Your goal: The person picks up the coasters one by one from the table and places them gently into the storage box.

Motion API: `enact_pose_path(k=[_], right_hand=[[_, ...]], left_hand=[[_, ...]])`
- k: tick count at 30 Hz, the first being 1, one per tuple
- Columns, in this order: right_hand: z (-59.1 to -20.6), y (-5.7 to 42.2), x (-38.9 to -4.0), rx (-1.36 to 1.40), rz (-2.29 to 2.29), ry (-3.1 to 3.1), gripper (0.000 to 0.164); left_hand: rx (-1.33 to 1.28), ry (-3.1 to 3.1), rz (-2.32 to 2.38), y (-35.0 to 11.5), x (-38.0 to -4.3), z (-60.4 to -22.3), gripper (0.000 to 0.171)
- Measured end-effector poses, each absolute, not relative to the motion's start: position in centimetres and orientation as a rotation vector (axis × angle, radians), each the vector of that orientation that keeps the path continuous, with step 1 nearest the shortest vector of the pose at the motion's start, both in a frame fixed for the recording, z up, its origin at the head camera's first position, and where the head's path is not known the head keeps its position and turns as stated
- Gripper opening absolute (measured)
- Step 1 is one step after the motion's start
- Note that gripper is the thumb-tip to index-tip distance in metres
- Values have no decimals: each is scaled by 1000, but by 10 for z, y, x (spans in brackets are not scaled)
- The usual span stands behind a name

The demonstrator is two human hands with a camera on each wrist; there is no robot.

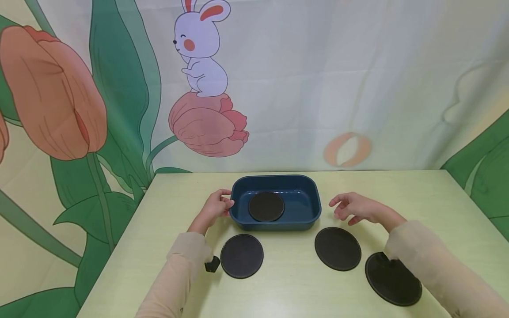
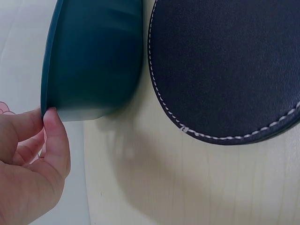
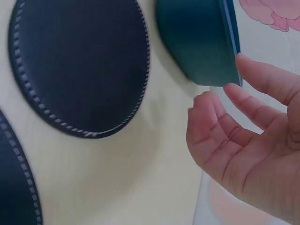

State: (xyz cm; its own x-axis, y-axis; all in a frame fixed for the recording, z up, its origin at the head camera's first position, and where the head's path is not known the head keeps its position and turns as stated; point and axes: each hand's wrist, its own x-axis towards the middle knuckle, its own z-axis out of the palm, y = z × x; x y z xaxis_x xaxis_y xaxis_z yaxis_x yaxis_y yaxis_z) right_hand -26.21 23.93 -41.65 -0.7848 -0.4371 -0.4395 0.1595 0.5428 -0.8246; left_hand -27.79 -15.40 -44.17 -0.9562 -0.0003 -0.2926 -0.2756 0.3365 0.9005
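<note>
A dark blue rectangular tub [image 1: 302,226] stands towards the far edge of the table, with a round black coaster [image 1: 266,206] lying inside on its left. My left hand [image 1: 216,205] pinches the tub's left rim between thumb and fingers, as the left wrist view [image 2: 40,154] confirms. Off the tub's right end, my right hand [image 1: 354,207] hovers with loosely bent fingers and nothing in them. In front of the tub lie a coaster [image 1: 242,256] at the left and another coaster [image 1: 338,248] at the right, both with pale edge stitching in the wrist views.
A further black coaster [image 1: 391,280] lies at the front right, partly under the right sleeve [image 1: 421,247]. A small black piece [image 1: 212,264] sits by the left sleeve [image 1: 187,260]. Behind the pale wooden table [image 1: 290,282] hangs a printed curtain [image 1: 294,88].
</note>
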Motion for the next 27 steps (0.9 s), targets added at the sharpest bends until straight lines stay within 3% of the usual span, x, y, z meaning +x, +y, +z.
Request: enact_pose_path(k=[27], right_hand=[[-458, 244, -249, -268, -1050, 2281, 37]], left_hand=[[-240, 2366, 1662, -153, -276, -439, 37]])
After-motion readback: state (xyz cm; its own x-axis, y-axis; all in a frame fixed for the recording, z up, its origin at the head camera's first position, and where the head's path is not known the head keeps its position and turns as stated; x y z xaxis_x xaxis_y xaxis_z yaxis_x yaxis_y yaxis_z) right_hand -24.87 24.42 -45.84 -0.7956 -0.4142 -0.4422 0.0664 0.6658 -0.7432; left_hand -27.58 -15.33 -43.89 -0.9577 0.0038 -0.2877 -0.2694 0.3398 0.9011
